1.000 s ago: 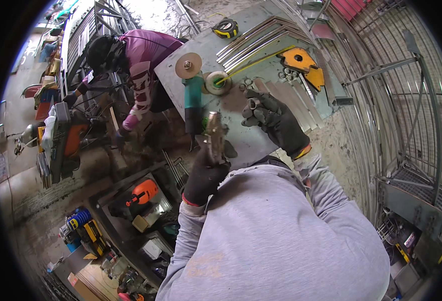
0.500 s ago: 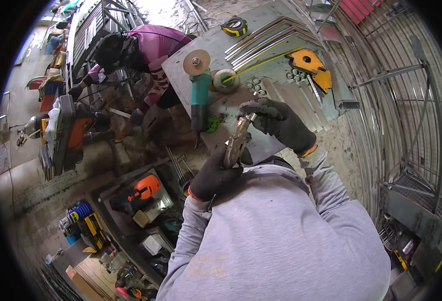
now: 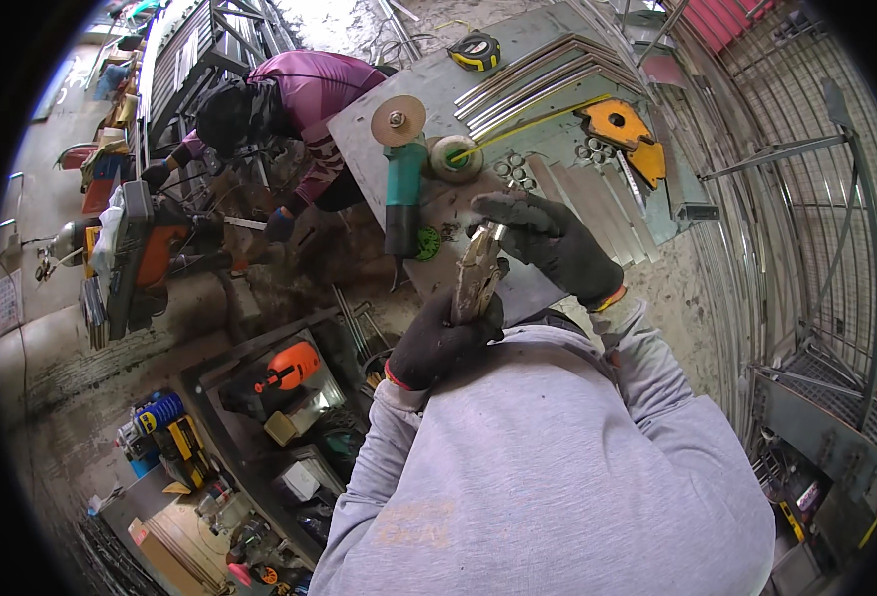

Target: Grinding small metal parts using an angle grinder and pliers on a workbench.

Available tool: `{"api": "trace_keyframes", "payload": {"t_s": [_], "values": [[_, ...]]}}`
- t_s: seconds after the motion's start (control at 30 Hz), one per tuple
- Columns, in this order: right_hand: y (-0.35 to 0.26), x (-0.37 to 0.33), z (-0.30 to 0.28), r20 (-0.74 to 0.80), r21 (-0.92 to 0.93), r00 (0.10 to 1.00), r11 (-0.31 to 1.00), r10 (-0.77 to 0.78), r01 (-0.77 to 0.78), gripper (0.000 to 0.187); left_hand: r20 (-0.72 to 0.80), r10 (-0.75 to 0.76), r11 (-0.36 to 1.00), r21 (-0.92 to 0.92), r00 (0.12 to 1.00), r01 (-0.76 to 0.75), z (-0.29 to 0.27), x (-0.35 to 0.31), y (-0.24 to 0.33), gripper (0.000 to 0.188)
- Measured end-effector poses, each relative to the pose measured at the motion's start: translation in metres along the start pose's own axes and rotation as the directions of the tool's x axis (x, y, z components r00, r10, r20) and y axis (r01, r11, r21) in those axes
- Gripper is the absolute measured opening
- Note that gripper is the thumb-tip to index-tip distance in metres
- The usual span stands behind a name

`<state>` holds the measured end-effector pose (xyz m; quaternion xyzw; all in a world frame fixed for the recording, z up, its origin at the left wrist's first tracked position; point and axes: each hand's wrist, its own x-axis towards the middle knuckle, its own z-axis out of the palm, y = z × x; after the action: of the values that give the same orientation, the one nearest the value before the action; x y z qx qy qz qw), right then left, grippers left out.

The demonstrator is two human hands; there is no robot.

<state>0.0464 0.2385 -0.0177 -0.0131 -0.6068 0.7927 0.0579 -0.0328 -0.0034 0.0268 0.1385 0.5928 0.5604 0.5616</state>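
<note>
My left hand [image 3: 440,340], in a dark glove, is closed around the handles of a worn pair of locking pliers [image 3: 475,276]. The pliers point up and away, over the near edge of the metal table [image 3: 359,149]. A short shiny metal tube piece [image 3: 499,232] sits at their jaws. My right hand [image 3: 558,243], also gloved, has its fingers curled around that piece from the right. Its fingertips partly hide the piece and the jaws. Beyond my right hand lie several small metal rings [image 3: 515,171] and a row of flat metal strips [image 3: 597,204].
On the table lie a green angle grinder [image 3: 403,189], a tape measure [image 3: 475,52], orange magnetic squares [image 3: 617,124] and bent metal rods [image 3: 548,79]. A co-worker in a pink top [image 3: 309,89] bends down at the far left. An orange tool [image 3: 292,368] lies on the lower-left shelf.
My left hand and the pliers have moved slightly right and turned more upright, closer under my right fingers. The view has shifted a little. My right hand stays by the metal piece.
</note>
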Motion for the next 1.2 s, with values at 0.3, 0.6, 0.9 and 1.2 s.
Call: {"api": "trace_keyframes", "payload": {"t_s": [0.3,0.6,0.9,1.2], "values": [[0.032,-0.003,0.016,-0.039,0.470,0.994,0.880,0.104,-0.073,0.068,0.028,0.033,0.984,-0.173,0.999,-0.028,-0.012,0.009,-0.017,0.027],[0.027,0.000,0.020,-0.133,0.235,0.991,0.972,0.004,0.028,0.049,-0.006,0.040,0.991,-0.131,0.999,-0.040,-0.005,0.007,-0.010,0.023],[0.024,-0.003,0.020,-0.154,0.235,0.988,0.972,0.010,0.027,0.054,0.080,0.123,0.972,-0.210,0.989,-0.104,-0.017,0.022,-0.043,0.027],[0.020,-0.008,0.022,-0.210,0.204,0.978,0.979,0.019,0.024,0.068,0.098,0.106,0.980,-0.179,0.989,-0.087,-0.016,0.022,-0.038,0.029]]}}
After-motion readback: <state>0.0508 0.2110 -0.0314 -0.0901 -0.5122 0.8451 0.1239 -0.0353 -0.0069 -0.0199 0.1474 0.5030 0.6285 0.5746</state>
